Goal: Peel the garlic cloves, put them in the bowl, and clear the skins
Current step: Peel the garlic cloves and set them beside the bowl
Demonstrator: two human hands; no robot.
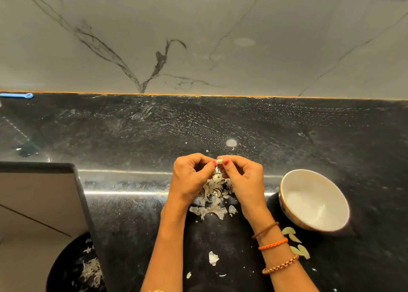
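**Operator:** Peeling is the step in hand, as I read it. My left hand [191,177] and right hand [241,179] meet over the black table [132,225], and both pinch one garlic clove [219,161] at the fingertips, so each grip is closed on the clove.

**Observer:** Where does the clove sit relative to the rest?

**Operator:** Held up off the table, right above the pile of skins [215,194], a little to the far side of it. The white bowl [313,200] stands to the right, near my right wrist, and what I can see of its inside looks bare.

**Observer:** Which way does the clove point?

**Operator:** Only a pale stub shows between my fingers. Its long axis seems to run left to right, from one hand to the other, but which end is the tip I cannot tell.

**Observer:** Next move?

**Operator:** My judgement: strip what skin is left, let it fall on the pile, then carry the bare clove right and drop it in the bowl. Clearing comes later; there are loose flakes near me on the table, and more skins lie in the dark bin [77,267] low on the left.
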